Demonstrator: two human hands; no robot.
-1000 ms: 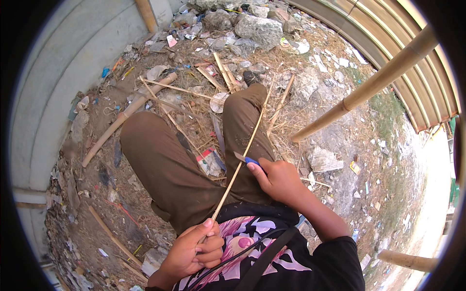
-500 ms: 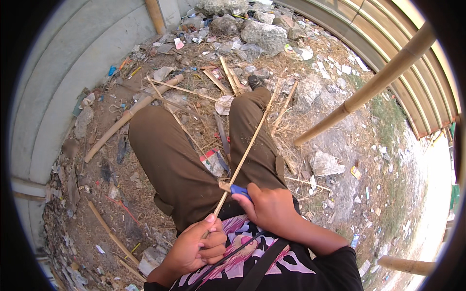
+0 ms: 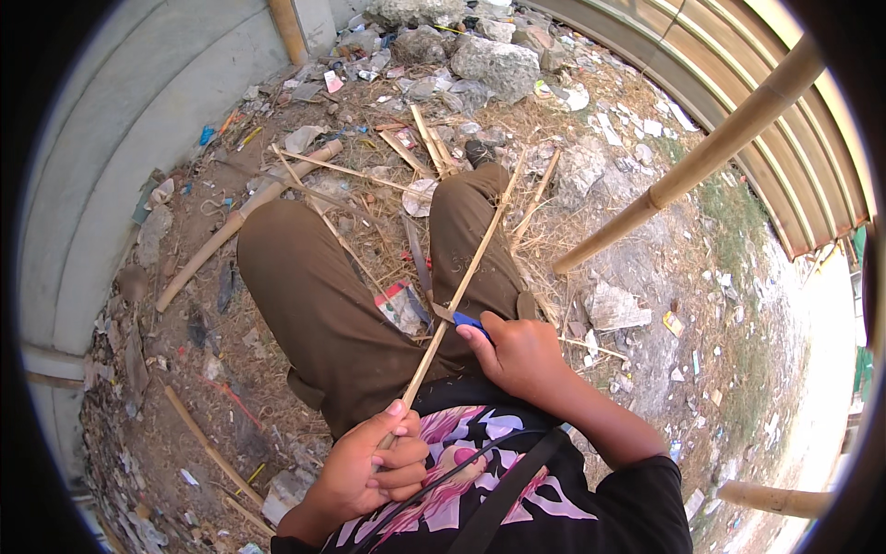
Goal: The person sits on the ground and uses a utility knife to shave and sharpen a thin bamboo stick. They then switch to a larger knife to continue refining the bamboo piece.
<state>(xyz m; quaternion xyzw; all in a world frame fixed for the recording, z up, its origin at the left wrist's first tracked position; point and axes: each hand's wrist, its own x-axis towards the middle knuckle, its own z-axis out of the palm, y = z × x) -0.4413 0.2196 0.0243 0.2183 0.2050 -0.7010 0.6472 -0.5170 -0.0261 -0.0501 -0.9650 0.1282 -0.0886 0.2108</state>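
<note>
A long, thin bamboo strip [image 3: 480, 247] slants from my lap across my right leg toward the far ground. Its near end is in my left hand [image 3: 369, 466], whose fingers are closed round it close to my belly. My right hand [image 3: 524, 358] is wrapped round the blue handle of a small knife [image 3: 472, 322], thumb along the handle. The knife's blade lies across the strip, touching it about halfway between my left hand and my right knee. Part of the handle is hidden in my right palm.
Split bamboo pieces [image 3: 426, 138] and a thick bamboo pole [image 3: 249, 217] lie beyond my knees. A slanting bamboo post [image 3: 678, 171] rises at the right. Rocks [image 3: 498, 66] and litter cover the ground at the back. A grey wall [image 3: 138, 120] stands on the left.
My right hand and the knife have moved away from me along the strip, farther from my left hand. A pale curl seen earlier at the blade no longer shows.
</note>
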